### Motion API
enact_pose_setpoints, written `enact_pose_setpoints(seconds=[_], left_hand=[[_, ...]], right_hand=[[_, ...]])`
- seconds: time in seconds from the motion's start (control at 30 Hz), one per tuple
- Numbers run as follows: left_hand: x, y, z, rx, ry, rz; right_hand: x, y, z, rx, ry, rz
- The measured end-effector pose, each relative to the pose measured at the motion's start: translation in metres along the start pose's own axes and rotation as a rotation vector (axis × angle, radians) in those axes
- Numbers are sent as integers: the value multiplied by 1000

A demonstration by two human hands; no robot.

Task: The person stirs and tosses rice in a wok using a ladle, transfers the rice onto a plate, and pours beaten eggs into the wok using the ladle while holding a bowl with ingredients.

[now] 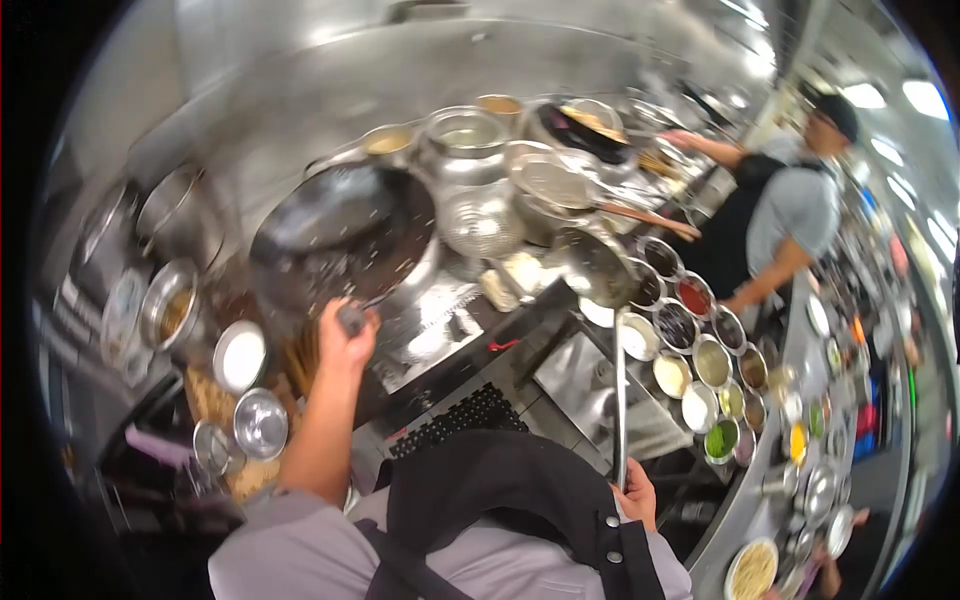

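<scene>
My left hand (345, 338) is closed around the handle of a large dark wok (345, 215), which is tipped on the stove with small food bits scattered inside. In my right hand (637, 497), low near my apron, is the long metal handle of a ladle (620, 400). The ladle's wide bowl points away from me, beside the sauce containers. A dimpled metal pot (482, 220) stands right of the wok. Farther right, a strainer (555, 182) with a wooden handle rests over another pot.
Round containers of sauces and seasonings (695, 295) crowd the right counter. Metal bowls (261, 422) and a white-filled container (240, 357) stand at left. A co-worker (785, 200) in a dark apron works another wok (585, 130). A black mat (460, 420) lies on the floor.
</scene>
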State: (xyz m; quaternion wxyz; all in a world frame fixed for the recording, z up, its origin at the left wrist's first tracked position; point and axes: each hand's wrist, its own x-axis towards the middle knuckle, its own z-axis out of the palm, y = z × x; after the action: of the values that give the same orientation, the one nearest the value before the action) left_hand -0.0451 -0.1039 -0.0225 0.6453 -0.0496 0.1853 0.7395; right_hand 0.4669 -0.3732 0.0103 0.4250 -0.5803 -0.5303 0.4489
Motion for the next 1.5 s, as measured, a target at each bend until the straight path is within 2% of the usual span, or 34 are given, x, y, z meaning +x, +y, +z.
enact_pose_setpoints(seconds=[0.07,0.23,0.37,0.4,0.47,0.53,0.6,0.67,0.7,0.73,0.8,0.87,0.93,1.0,1.07,1.13,1.17,1.2,1.23,1.27,1.3,1.33,1.4,1.43,1.5], left_hand=[[20,-9,10,56,105,116],[86,-18,7,-35,100,115],[115,-30,11,-125,163,47],[112,-37,10,-116,167,92],[80,-37,18,-85,203,153],[57,-37,-13,-8,106,197],[8,-30,-39,85,106,136],[-61,-9,-39,218,131,146],[-76,0,-61,237,182,184],[-107,15,-54,309,192,306],[-130,43,-99,572,409,611],[-142,81,-148,1069,779,880],[-175,108,-125,1422,1071,813],[-179,123,-158,1492,1050,522],[-186,104,-156,1789,1152,517],[-199,87,-144,1848,1033,931],[-207,82,-132,1775,971,1037],[-215,77,-121,1701,905,1140],[-221,73,-115,1706,904,1145],[-225,67,-110,1580,845,1112],[-227,59,-107,1457,782,1073],[-228,52,-108,1466,766,1071],[-226,42,-106,1319,570,815],[-222,35,-102,1362,528,805],[-213,23,-85,1346,465,717]], right_hand=[[29,0,11,65,51,-62],[94,-13,29,95,-105,10],[162,-77,75,-70,-260,-13],[182,-92,89,-80,-294,-17],[224,-120,118,103,-457,110],[263,-154,155,72,-669,57],[289,-191,197,93,-890,18],[305,-227,247,144,-1132,36],[311,-242,276,171,-1235,1],[313,-256,307,202,-1331,-29],[296,-287,373,58,-1359,-79],[282,-295,438,-139,-1391,-174],[261,-297,496,-240,-1410,-262],[247,-291,542,-317,-1406,-293],[238,-290,572,-401,-1384,-321],[232,-289,587,-316,-1407,-140],[232,-293,586,-215,-1453,22],[238,-287,589,-210,-1456,22],[250,-275,593,42,-1536,363],[259,-264,594,303,-1575,705],[263,-257,589,442,-1601,839],[270,-250,580,455,-1592,832],[284,-244,554,714,-1591,1087],[292,-241,536,790,-1602,988],[313,-244,493,887,-1616,976]])
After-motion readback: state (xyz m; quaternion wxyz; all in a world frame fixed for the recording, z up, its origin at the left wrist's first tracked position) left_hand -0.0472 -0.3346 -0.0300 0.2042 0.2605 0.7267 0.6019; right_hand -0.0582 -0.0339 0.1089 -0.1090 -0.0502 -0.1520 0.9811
